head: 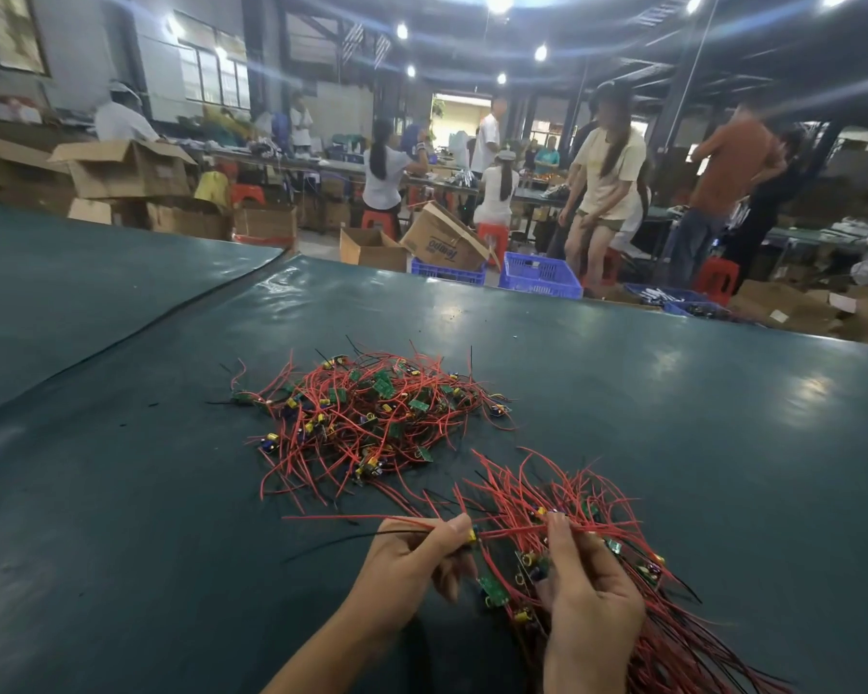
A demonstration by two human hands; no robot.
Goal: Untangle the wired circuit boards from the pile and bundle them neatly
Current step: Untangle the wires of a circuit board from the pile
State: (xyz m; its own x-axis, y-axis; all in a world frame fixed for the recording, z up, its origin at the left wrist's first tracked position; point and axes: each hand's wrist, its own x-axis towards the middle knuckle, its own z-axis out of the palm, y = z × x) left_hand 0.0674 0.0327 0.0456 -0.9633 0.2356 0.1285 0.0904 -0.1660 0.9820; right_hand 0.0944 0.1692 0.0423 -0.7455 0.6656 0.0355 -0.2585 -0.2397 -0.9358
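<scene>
We are pinching 1 red wire [347,518] in our left hand [412,561] at 6 o'clock, our right hand [592,598] at 5 o'clock gripping the bundle of wired circuit boards [682,643], tangled pile [372,413] lying on the green counter [672,393] at 11 o'clock from both hands

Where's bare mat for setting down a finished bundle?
Bare mat right of the pile, out to the far edge; also left of the pile toward the seam, and beside the left hand. Crowded: between pile and hands, and around the right hand, where its bundle sprawls.
</scene>
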